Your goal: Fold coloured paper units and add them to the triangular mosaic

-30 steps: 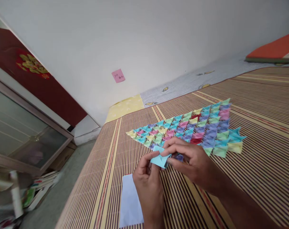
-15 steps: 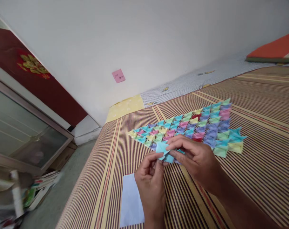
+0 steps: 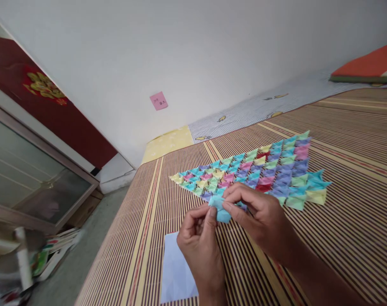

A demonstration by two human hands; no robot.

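Between my two hands is a small piece of folded light-blue paper [image 3: 223,215], held up above the striped mat. My left hand [image 3: 201,242] pinches its left side, the thumb on top near the edge. My right hand [image 3: 259,216] grips the right side between thumb and fingertips. Just beyond my hands, rows of folded paper pieces [image 3: 247,170] in blue, green, pink, yellow, purple and red form a large tapering shape. A pale blue-violet sheet of paper [image 3: 177,272] lies left of my left forearm, partly covered by it.
The striped mat [image 3: 139,221] covers the bed, whose left edge drops to a grey floor [image 3: 94,225]. A pink note [image 3: 158,100] is stuck to the white wall. An orange folded cloth [image 3: 365,63] lies at the far right. Clutter [image 3: 37,263] sits on the floor.
The light-blue paper has turned in my fingers, and its open crossing flaps now look pressed together. My left thumb has moved up onto it. Both hands stay in nearly the same place.
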